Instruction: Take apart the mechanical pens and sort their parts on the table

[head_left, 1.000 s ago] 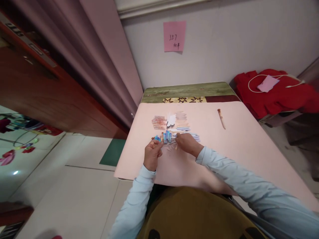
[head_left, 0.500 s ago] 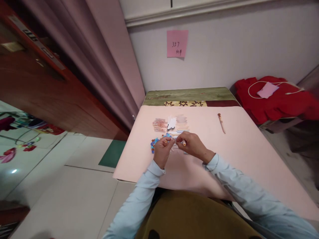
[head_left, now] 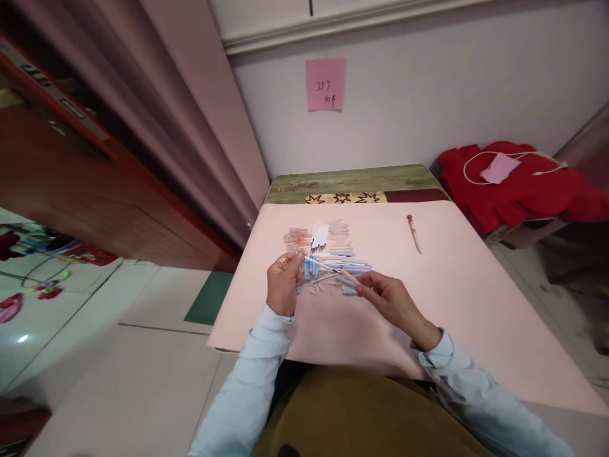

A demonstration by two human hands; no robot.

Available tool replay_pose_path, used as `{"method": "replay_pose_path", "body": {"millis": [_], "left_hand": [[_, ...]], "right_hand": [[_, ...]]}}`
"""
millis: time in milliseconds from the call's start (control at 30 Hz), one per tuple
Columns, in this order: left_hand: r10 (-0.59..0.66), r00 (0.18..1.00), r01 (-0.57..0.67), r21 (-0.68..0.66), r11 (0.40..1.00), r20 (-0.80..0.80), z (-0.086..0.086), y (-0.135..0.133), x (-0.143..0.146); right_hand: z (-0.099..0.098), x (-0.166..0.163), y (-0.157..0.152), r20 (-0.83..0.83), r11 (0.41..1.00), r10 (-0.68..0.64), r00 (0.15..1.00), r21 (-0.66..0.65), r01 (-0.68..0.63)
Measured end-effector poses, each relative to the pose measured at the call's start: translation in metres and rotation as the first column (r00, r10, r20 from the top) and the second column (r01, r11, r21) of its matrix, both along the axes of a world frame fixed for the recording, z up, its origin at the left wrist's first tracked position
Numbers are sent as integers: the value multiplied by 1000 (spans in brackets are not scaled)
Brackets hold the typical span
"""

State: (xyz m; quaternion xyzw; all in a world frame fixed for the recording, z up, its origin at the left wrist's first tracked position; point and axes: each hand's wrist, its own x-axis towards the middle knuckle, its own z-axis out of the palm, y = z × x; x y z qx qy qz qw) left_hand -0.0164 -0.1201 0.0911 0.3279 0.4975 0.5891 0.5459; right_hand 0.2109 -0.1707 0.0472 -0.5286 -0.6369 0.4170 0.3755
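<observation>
My left hand (head_left: 284, 283) pinches the end of a thin white pen refill (head_left: 321, 263), which slants down to the right. A small brownish piece (head_left: 284, 261) also shows in its curled fingers. My right hand (head_left: 392, 301) grips a beige pen barrel (head_left: 351, 277) between thumb and fingertips. The refill's dark tip is at the barrel's left end; whether it is inside I cannot tell. Beneath and between the hands lie blue pen parts (head_left: 311, 268), light blue barrels (head_left: 356, 261) and small pale pieces (head_left: 316, 289).
Brownish clear pieces (head_left: 297, 238), white refills with black tips (head_left: 320, 238) and pale barrels (head_left: 339, 230) lie in groups farther back. A pen with a brown top (head_left: 413, 233) rests at the right on the pink sheet (head_left: 457, 304). Red cloth (head_left: 518, 197) is beyond the table.
My hands have moved apart, the right one lower and to the right. A length of white refill now shows between them. The view has shifted slightly to the right.
</observation>
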Motion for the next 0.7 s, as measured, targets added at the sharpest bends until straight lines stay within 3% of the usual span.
{"method": "replay_pose_path", "body": {"millis": [333,700], "left_hand": [[5,1000,-5,21,1000,-19,4,1,3],[-39,999,39,4,999,-14,-4,0,12]], "right_hand": [[-4,4,-5,-27,999,-38,999,32,39],[-2,6,-8,-44,999,-44,998,20,45]]}}
